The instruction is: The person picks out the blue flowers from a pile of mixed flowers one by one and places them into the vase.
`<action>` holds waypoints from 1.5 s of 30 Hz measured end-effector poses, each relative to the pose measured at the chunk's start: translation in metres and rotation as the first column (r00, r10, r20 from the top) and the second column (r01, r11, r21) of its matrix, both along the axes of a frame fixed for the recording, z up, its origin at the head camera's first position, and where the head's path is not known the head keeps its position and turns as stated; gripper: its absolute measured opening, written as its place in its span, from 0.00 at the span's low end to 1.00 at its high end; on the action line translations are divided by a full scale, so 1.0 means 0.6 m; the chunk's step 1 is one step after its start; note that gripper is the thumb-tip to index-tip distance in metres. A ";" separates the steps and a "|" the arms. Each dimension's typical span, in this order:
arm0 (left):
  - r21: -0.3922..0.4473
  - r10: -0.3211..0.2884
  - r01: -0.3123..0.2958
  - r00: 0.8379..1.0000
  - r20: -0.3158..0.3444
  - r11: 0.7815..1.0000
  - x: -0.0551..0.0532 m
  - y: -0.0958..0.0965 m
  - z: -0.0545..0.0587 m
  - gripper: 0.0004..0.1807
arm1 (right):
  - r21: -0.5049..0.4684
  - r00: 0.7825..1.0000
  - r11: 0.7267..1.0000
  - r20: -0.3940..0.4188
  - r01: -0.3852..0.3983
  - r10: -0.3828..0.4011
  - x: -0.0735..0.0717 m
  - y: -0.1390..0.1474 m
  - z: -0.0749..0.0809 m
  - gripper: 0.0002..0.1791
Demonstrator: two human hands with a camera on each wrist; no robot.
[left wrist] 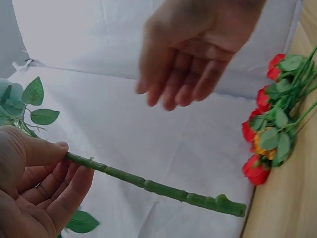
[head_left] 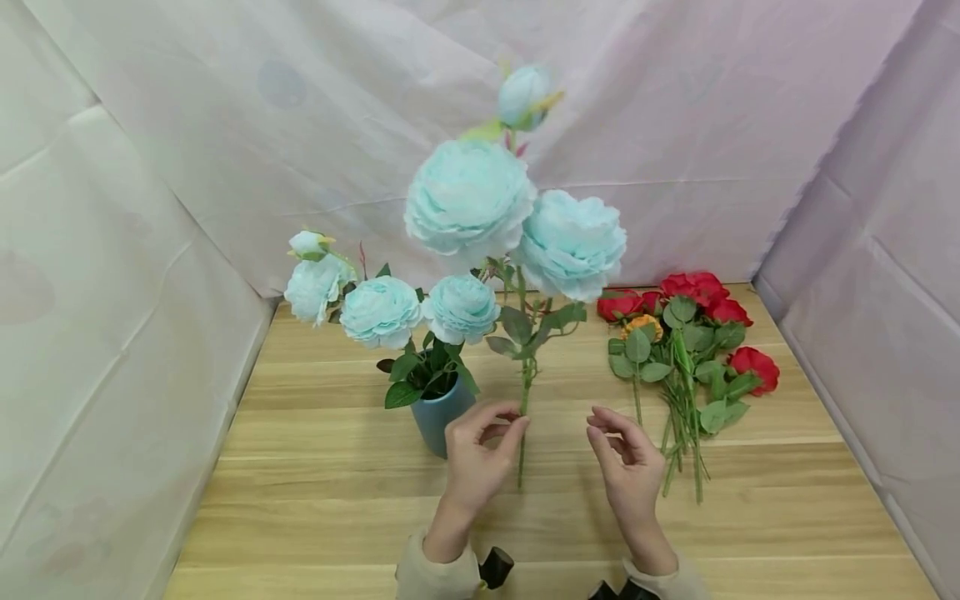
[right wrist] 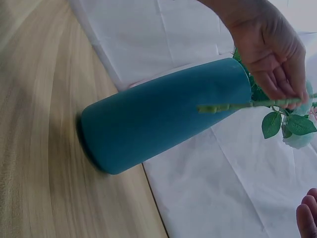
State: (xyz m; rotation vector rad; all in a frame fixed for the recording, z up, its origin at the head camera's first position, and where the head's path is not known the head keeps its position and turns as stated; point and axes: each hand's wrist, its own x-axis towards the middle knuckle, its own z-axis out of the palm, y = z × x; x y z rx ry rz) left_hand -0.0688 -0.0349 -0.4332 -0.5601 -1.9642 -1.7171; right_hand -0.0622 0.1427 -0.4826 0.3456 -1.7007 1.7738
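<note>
My left hand point(head_left: 480, 462) pinches the green stem point(head_left: 524, 400) of a pale blue artificial flower point(head_left: 471, 198) between thumb and fingers. The flower stands upright above the table, with two large blooms and a bud on top; the bare lower end of its stem shows below the fingers in the left wrist view. Beside the left hand is a blue vase point(head_left: 441, 417), holding more pale blue flowers point(head_left: 381, 310) with dark green leaves. To the right of the stem, my right hand point(head_left: 628, 462) hovers apart from it, fingers loosely bent and nothing between them.
At the right of the wooden table point(head_left: 322, 492) lies a bunch of red roses point(head_left: 697, 287) with one orange flower point(head_left: 643, 327), their stems pointing toward the front. White cloth walls point(head_left: 135, 275) enclose the table at the back and both sides.
</note>
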 end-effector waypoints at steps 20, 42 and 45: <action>0.071 0.287 -0.279 0.940 -0.187 0.958 -0.004 -0.085 0.130 0.07 | -0.078 0.986 0.991 -0.139 -0.108 0.096 -0.001 0.001 -0.007 0.10; 0.101 0.342 -0.327 0.903 -0.260 0.940 -0.048 -0.103 0.164 0.04 | -0.097 0.989 0.990 -0.114 -0.101 0.090 0.004 0.008 -0.012 0.09; 0.098 0.355 -0.342 0.898 -0.260 0.935 -0.048 -0.103 0.156 0.05 | -0.095 0.990 0.991 -0.113 -0.097 0.086 0.003 0.008 -0.012 0.09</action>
